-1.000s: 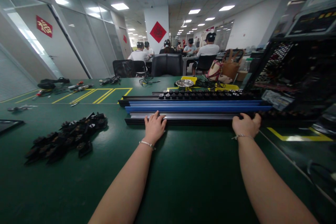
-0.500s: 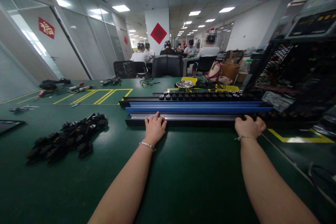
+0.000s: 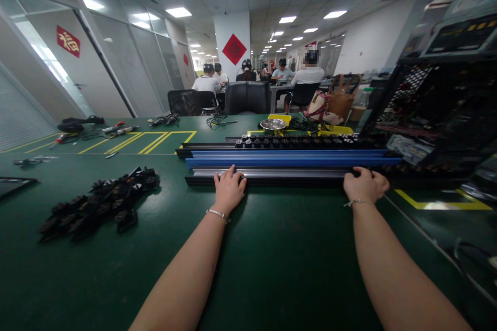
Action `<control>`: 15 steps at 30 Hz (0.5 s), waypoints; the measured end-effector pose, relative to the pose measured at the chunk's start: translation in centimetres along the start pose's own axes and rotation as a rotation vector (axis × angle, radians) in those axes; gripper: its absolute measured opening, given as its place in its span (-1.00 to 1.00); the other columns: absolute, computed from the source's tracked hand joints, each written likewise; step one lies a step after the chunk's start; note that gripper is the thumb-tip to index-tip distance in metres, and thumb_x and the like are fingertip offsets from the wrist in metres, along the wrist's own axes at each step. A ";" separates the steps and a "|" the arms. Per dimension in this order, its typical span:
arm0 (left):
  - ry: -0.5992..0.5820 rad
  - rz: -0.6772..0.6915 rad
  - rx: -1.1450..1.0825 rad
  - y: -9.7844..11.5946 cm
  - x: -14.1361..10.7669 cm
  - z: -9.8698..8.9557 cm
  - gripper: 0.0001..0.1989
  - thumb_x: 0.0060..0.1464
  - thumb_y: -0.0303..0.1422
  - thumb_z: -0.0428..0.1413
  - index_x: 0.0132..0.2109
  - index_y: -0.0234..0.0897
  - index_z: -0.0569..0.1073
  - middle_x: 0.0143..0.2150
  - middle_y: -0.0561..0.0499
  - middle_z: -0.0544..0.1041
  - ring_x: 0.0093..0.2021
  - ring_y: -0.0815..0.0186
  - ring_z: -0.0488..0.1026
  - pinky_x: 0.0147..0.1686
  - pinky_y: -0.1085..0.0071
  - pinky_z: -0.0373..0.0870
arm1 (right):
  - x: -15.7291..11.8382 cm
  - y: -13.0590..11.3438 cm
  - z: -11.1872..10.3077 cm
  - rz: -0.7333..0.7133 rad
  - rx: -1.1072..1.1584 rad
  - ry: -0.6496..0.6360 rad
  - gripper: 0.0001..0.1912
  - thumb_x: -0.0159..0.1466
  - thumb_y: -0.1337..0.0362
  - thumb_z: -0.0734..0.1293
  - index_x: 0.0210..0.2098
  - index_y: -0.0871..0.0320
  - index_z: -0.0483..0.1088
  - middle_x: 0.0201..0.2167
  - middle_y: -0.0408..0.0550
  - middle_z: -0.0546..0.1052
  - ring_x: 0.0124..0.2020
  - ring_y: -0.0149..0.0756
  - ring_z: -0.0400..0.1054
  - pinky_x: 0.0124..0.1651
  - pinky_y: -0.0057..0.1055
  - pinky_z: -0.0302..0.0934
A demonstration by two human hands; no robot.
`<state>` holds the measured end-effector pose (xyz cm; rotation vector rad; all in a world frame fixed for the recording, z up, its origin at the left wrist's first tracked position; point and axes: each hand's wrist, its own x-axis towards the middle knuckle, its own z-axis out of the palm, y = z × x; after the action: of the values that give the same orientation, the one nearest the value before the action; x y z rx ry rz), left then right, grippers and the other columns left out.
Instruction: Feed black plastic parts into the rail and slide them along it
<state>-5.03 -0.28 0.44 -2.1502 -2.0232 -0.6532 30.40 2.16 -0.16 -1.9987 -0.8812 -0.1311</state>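
Note:
Across the green table lies a long rail (image 3: 295,174) with a grey channel and black edges. My left hand (image 3: 229,189) rests on it near its left end, fingers spread over the front edge. Near the rail's right end, my right hand (image 3: 365,185) has its fingers curled together. What they pinch, if anything, is hidden. Directly behind runs a blue rail (image 3: 291,158). Farther back stands a row of small black roller-like parts (image 3: 298,140) along dark rails. A heap of similar black parts (image 3: 104,199) lies to the left.
An open computer case (image 3: 419,108) stands at the right, close to the rails. Behind them sit a metal bowl (image 3: 273,124) and a yellow tray (image 3: 280,118). Tools (image 3: 118,129) lie at the back left. A black chair (image 3: 247,97) faces the table; several people sit beyond.
My right hand has shifted slightly left along the rail, and its fingers look more curled. My left hand and the rails have stayed in place.

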 end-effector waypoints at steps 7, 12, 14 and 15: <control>0.003 0.012 0.000 -0.1 0.0 0.0 -0.65 0.19 -0.16 -0.13 -0.04 -0.09 0.46 0.26 -0.07 0.25 0.17 0.11 0.23 0.21 -0.09 -0.08 | -0.5 -0.7 -0.5 -0.021 -0.018 -0.041 -0.55 0.07 0.26 0.20 -0.04 0.07 0.37 -0.07 0.07 0.26 0.11 0.07 0.01 0.14 0.08 -0.06; 0.006 0.009 0.012 0.0 0.0 -0.1 -0.65 0.19 -0.16 -0.13 -0.04 -0.08 0.45 0.27 -0.05 0.24 0.17 0.12 0.24 0.20 -0.08 -0.07 | -0.8 -1.1 -0.7 -0.049 -0.030 0.004 -0.42 0.04 0.28 0.23 0.09 0.11 0.27 -0.12 0.09 0.32 0.06 0.06 0.10 0.09 0.05 0.01; 0.007 0.009 0.013 0.0 0.0 -0.1 -0.65 0.19 -0.16 -0.13 -0.04 -0.08 0.45 0.27 -0.05 0.24 0.17 0.11 0.24 0.20 -0.08 -0.06 | -0.7 -1.1 -0.6 -0.055 -0.028 0.019 -0.39 0.03 0.28 0.24 0.10 0.16 0.24 -0.13 0.12 0.33 0.03 0.07 0.12 0.08 0.06 0.01; 0.005 0.009 0.013 0.0 0.0 -0.1 -0.65 0.19 -0.16 -0.13 -0.04 -0.08 0.45 0.27 -0.05 0.24 0.17 0.11 0.24 0.20 -0.08 -0.06 | -0.7 -1.1 -0.5 -0.056 -0.028 0.025 -0.39 0.02 0.29 0.25 0.10 0.19 0.24 -0.13 0.14 0.33 0.02 0.07 0.14 0.08 0.06 0.01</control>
<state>-5.02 -0.35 0.50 -2.1467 -2.0086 -0.6422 29.35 1.72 0.61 -1.9950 -0.9245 -0.2010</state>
